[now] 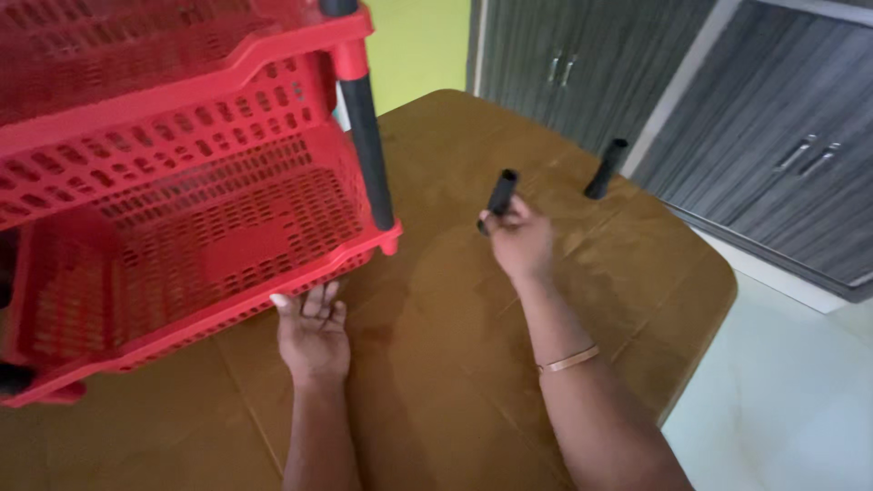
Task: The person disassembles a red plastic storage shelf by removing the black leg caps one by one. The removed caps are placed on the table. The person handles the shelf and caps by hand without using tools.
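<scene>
The fingers (509, 216) of the right hand (520, 241) are curled together around a short black tube (501, 195), clamped on its lower end so that the tube stands up and leans slightly away from the person, its open top end showing above the knuckles; the hand hangs above the brown worktop (455, 382) rather than resting on it, and a thin gold-coloured bangle (568, 360) circles the forearm behind it. The fingers (314, 300) of the left hand (314, 335) lie spread and slightly apart, palm down on the worktop, with the tips touching or slipped just under the front lower edge of the red plastic rack (182, 227); whether they grip that edge or only press against it cannot be told. The rack is made of perforated basket tiers stacked one above another, and it is tilted, its right front corner lifted off the worktop; a black pole (368, 145) runs down through a red sleeve at that corner and ends in a small red foot (389, 244). A second black tube (606, 168) lies well apart from the hands, near the far right edge of the worktop. Beyond the worktop stand grey wood-grain cabinets (727, 109) with metal handles, a yellow-green wall (418, 45) beside them, and pale floor (791, 400) at the right.
</scene>
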